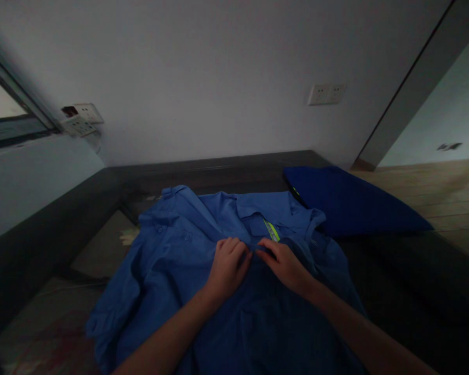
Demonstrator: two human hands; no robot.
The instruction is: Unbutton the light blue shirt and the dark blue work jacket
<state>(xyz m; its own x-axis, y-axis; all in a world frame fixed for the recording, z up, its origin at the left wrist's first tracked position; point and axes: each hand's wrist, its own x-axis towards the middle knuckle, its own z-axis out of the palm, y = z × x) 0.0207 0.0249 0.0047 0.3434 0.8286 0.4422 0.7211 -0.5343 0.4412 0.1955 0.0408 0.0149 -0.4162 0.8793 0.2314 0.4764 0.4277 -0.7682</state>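
Note:
A blue collared shirt (172, 281) lies spread out, its collar toward the wall and a sleeve reaching down to the left. Near the collar, my left hand (230, 263) pinches the cloth at the front opening with curled fingers. Just to the right, my right hand (283, 265) grips the facing edge between thumb and fingertips. The fingertips of both hands almost meet; any button between them is too small to make out. Inside the collar shows a yellow-green label (271, 230), right behind my right hand.
The shirt rests on a dark couch (219, 166) pushed against a white wall. A dark blue flat cushion or folded cloth (352, 203) lies at the right. Wall sockets (327, 95) are above, with a power strip (78, 125) at the left. Wooden floor (449, 192) shows far right.

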